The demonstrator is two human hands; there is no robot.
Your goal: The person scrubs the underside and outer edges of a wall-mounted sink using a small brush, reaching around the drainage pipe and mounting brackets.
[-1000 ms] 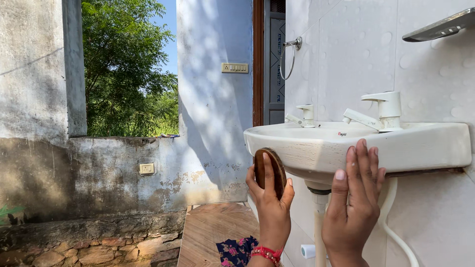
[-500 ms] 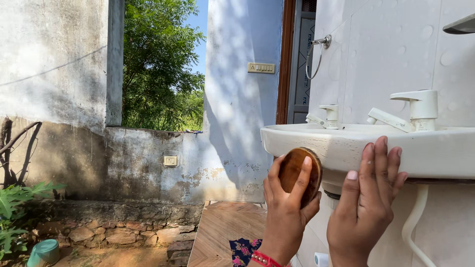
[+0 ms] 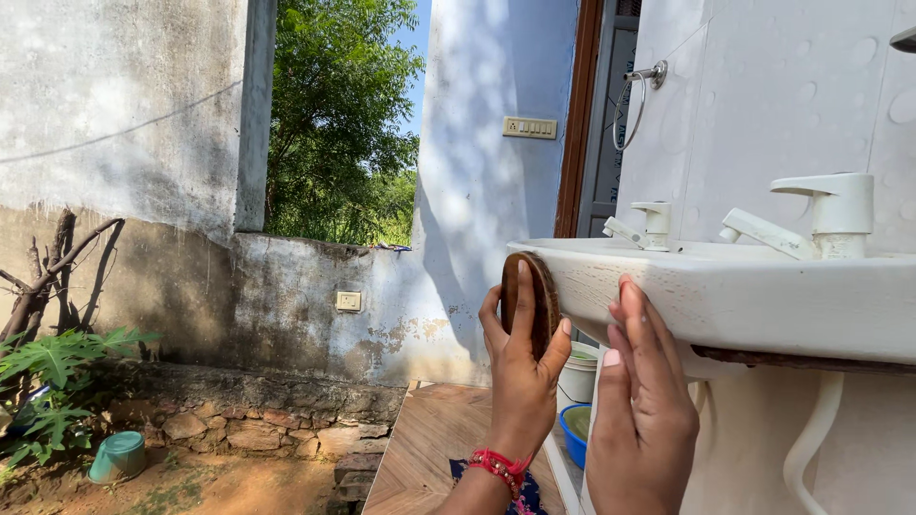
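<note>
**Brush edge-on at the basin's outer corner**

While my left hand (image 3: 520, 367) clamps the round wooden scrubbing brush (image 3: 530, 303) between thumb and fingers, I see the brush standing on edge, its dark disc upright and its long axis running near vertical. Its bristle face points right, pressed against the outer left corner of the white wash basin (image 3: 763, 300); its wooden back faces left, toward the weathered courtyard wall (image 3: 124, 143). So the basin wall lies directly right of that grip, touching the brush, and the left hand is the nearer one to the corner. A red thread bracelet (image 3: 498, 466) circles that wrist. Just beside it, further right, my right hand (image 3: 641, 401) is spread flat with fingers straight, grasping nothing, its fingertips (image 3: 630, 291) resting on the basin's front face below the rim. Two white taps (image 3: 811, 224) stand on the basin's back ledge, spouts pointing left.
</note>
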